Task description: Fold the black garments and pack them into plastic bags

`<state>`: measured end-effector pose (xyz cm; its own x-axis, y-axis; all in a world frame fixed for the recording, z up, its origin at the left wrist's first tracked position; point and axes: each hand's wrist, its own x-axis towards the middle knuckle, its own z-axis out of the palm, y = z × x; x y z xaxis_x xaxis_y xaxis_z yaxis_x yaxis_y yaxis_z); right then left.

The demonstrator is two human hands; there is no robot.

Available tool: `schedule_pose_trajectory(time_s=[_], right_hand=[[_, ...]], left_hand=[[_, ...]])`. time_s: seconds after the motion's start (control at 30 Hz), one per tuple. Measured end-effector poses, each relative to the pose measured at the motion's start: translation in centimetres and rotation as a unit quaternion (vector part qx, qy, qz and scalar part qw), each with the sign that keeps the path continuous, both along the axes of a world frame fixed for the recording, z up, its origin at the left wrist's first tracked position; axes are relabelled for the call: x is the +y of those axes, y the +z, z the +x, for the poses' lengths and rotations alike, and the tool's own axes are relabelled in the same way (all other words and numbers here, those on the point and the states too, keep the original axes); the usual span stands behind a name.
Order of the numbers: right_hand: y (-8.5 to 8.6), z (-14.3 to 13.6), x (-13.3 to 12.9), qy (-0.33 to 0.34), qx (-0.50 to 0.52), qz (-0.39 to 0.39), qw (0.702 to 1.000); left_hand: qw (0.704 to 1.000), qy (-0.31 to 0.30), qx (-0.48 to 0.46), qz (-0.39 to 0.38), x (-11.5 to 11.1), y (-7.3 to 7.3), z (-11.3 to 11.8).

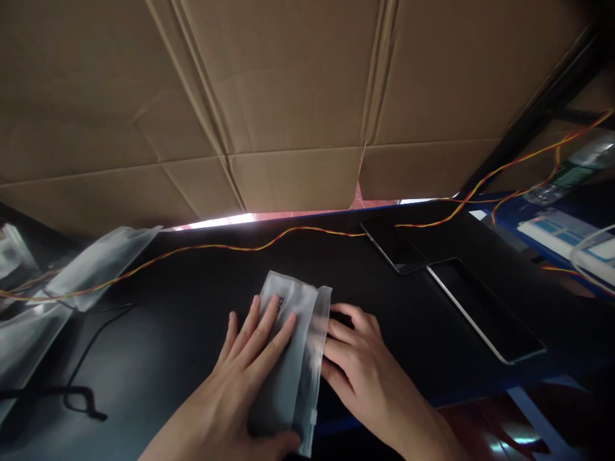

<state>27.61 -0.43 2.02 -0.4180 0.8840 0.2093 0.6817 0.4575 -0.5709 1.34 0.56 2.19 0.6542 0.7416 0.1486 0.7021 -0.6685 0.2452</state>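
Note:
A frosted plastic zip bag (pixel 283 374) lies on the black tabletop with a pale, flat insert inside, some dark print near its top and a slider at the lower right edge. My left hand (pixel 240 371) rests flat on it, fingers spread, the thumb across its lower end. At the bag's right edge, along the clear zip strip, is my right hand (pixel 360 365). Its fingers are bent around that edge, and the fingertips show blurred through the film. How the right thumb meets the bag is hard to make out.
Two dark phones (pixel 485 310) lie to the right on the table (pixel 182 339). More frosted bags (pixel 103 262) and a black cord (pixel 79 394) are at the left. A red-yellow twisted wire (pixel 230 248) crosses the back, before a cardboard wall (pixel 288 83). A plastic bottle (pixel 571 173) is far right.

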Motion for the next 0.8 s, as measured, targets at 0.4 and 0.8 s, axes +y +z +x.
schedule_pose_trajectory(time_s=[0.4,0.8], right_hand=[[0.1,-0.1,0.8,0.053,-0.021,-0.008,0.998],[0.3,0.6,-2.3,-0.002,0.123,0.23,0.965]], left_hand=[[0.998,-0.064,-0.012,0.02,0.0,0.0,0.6],[0.97,-0.062,-0.183,0.146,-2.0,0.1,0.9]])
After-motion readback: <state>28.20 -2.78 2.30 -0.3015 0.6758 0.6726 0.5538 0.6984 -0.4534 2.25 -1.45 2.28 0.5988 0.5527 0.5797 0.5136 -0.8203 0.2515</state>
